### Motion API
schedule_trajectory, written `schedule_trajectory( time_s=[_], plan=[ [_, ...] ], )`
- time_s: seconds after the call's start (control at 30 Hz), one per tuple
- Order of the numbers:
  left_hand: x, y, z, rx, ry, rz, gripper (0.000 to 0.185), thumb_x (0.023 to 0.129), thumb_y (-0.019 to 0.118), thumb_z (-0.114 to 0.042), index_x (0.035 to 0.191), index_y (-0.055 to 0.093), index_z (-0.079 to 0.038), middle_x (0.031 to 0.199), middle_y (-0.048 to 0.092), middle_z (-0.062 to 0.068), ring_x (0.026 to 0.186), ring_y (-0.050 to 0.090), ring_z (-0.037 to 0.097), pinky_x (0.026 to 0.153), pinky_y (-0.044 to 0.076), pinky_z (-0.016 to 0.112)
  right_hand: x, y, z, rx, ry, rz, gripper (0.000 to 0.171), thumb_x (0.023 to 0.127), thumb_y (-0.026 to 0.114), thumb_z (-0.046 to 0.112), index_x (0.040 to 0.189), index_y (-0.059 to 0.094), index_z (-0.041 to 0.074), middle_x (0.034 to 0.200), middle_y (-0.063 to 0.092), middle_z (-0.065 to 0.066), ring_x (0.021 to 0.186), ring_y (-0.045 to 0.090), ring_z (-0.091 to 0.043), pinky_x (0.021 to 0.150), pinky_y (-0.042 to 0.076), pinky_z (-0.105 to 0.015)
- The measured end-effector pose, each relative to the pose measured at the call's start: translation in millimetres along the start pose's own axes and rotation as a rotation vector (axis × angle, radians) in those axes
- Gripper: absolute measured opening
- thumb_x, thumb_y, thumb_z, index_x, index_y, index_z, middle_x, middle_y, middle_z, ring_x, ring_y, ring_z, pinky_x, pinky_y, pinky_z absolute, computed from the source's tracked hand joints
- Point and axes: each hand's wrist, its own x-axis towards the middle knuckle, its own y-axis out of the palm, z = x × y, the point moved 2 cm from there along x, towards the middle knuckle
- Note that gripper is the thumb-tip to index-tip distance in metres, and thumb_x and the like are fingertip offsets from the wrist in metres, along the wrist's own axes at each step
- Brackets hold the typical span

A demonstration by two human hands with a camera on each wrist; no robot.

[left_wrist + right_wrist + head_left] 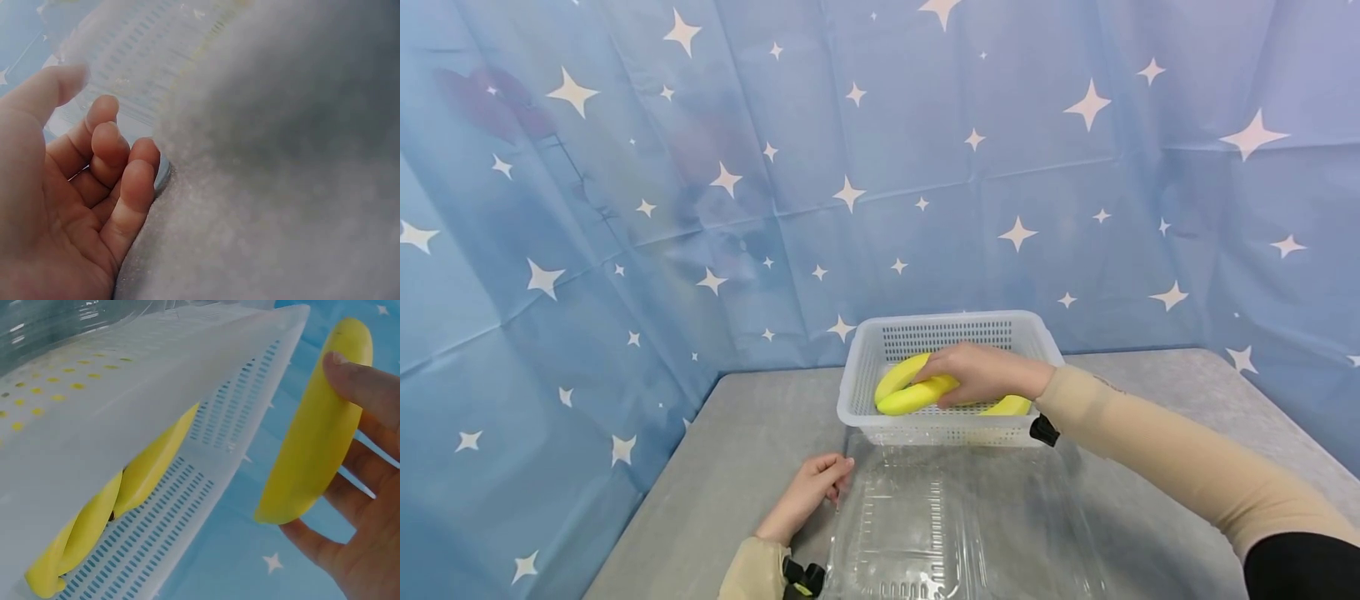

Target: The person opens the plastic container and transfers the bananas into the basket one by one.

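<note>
Our right hand holds a smooth yellow banana, thumb across its upper side and fingers curled beneath it. Just beside it we see the white perforated plastic basket, its slotted wall tilted across the view. Two more yellow bananas lie inside it, touching each other. Behind is blue star-printed cloth.

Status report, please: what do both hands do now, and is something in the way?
Right hand grips a banana over the basket. Left hand rests on the table, touches the clear plastic container. More bananas inside the basket. Nothing blocks.
</note>
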Motion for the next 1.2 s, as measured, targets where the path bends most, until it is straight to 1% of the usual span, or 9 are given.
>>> schedule_trajectory(
  time_s=[0.23,0.5,0.63,0.73,0.87,0.97,1.1,1.2],
  plan=[
    [-1.0,-2.4,0.8,-0.005,0.003,0.001,0.038,0.097,0.059,-0.028,0.076,0.056,0.004,0.064,0.053,-0.003,0.056,0.049,0.009,0.053,0.044,0.022,7,0,-1,0.003,0.023,0.032,0.044,0.083,0.077,0.017,0.125,0.065,0.016,0.120,0.064,0.003,0.111,0.058,-0.019,0.094,0.046,-0.039],
    [-0.9,-2.8,-2.5,0.001,-0.002,-0.006,0.037,0.097,0.060,-0.029,0.076,0.056,0.002,0.065,0.054,-0.003,0.056,0.049,0.009,0.053,0.045,0.023,12,3,-5,0.009,0.035,0.045,0.045,0.082,0.078,0.017,0.125,0.065,0.015,0.120,0.064,0.001,0.110,0.059,-0.020,0.092,0.047,-0.040],
    [-1.3,-3.0,-3.1,-0.001,-0.001,-0.006,0.035,0.097,0.059,-0.027,0.075,0.056,-0.001,0.065,0.053,-0.003,0.056,0.049,0.010,0.053,0.046,0.023,15,6,-8,0.012,0.053,0.055,0.045,0.082,0.078,0.018,0.125,0.065,0.017,0.120,0.064,0.003,0.111,0.058,-0.019,0.094,0.046,-0.039],
    [-0.9,-3.0,-2.3,-0.009,-0.004,-0.003,0.035,0.097,0.059,-0.028,0.075,0.056,-0.001,0.065,0.053,-0.002,0.057,0.049,0.010,0.053,0.046,0.023,18,9,-10,0.016,0.070,0.063,0.045,0.083,0.077,0.019,0.126,0.065,0.017,0.121,0.063,0.004,0.114,0.057,-0.018,0.096,0.044,-0.038],
    [1.2,-2.7,0.6,-0.014,-0.006,0.006,0.041,0.097,0.059,-0.030,0.077,0.055,0.006,0.065,0.053,-0.002,0.057,0.049,0.010,0.054,0.046,0.024,22,11,-13,0.019,0.067,0.060,0.044,0.084,0.077,0.019,0.126,0.065,0.016,0.122,0.064,0.003,0.113,0.057,-0.018,0.096,0.045,-0.038],
    [2.5,-2.3,2.4,-0.013,0.002,0.012,0.043,0.097,0.059,-0.031,0.078,0.055,0.007,0.065,0.053,-0.002,0.056,0.049,0.010,0.053,0.046,0.024,24,11,-15,0.012,0.056,0.055,0.043,0.084,0.077,0.020,0.125,0.065,0.015,0.121,0.064,0.002,0.110,0.058,-0.018,0.094,0.046,-0.038],
    [2.4,-1.7,2.4,-0.021,0.013,0.020,0.040,0.097,0.059,-0.031,0.075,0.055,0.002,0.064,0.053,-0.002,0.055,0.049,0.009,0.053,0.046,0.023,28,13,-17,0.016,0.055,0.062,0.043,0.084,0.077,0.019,0.125,0.064,0.013,0.121,0.064,0.001,0.109,0.058,-0.019,0.094,0.046,-0.039],
    [1.4,-1.1,2.4,-0.026,0.016,0.025,0.040,0.097,0.059,-0.030,0.076,0.055,0.004,0.064,0.052,-0.002,0.054,0.049,0.009,0.053,0.046,0.024,30,14,-19,0.030,0.060,0.072,0.044,0.084,0.077,0.019,0.126,0.064,0.013,0.121,0.063,0.001,0.110,0.057,-0.019,0.094,0.046,-0.040]
  ],
)
